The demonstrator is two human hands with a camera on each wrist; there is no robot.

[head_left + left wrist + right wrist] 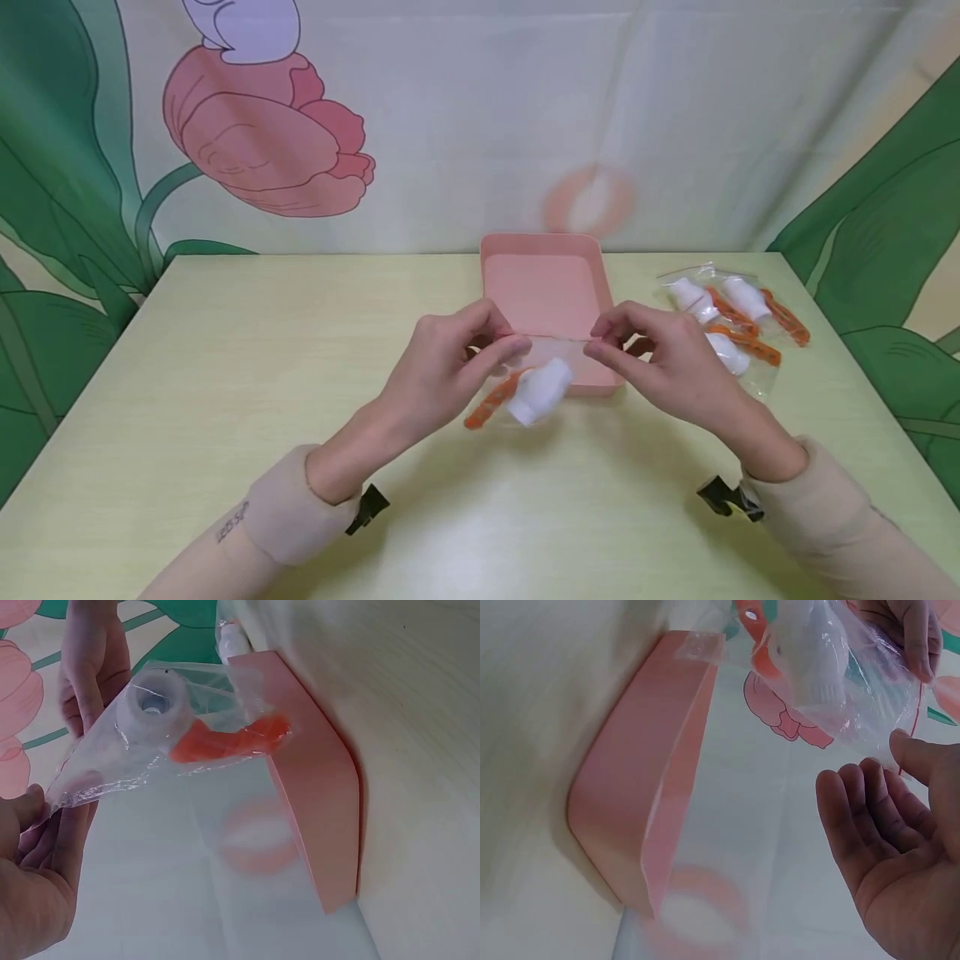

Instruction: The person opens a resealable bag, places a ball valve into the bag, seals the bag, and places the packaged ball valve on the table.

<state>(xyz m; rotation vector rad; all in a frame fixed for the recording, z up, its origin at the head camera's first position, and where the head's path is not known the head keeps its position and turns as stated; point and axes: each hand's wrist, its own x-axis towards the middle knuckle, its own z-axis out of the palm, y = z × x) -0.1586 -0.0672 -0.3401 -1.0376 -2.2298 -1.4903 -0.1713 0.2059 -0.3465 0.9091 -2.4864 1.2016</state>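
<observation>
A clear zip bag [97, 769] hangs from both hands in front of a pink open box [543, 283]. My left hand [435, 367] pinches one corner of its top edge between thumb and fingers. At the other corner, my right hand [667, 367] pinches the same edge, where a thin red line shows in the right wrist view. Inside the bag are a white plastic part [542, 392] with a round hollow opening and a slim orange piece [491, 404]. The bag partly covers the near side of the box, and its lower end hangs above the table.
Several more clear bags [735, 312] with white parts and orange pieces lie to the right of the box, the nearest partly behind my right hand. Everything stands on a pale wooden table [300, 333]. A printed curtain [450, 125] hangs behind its far edge.
</observation>
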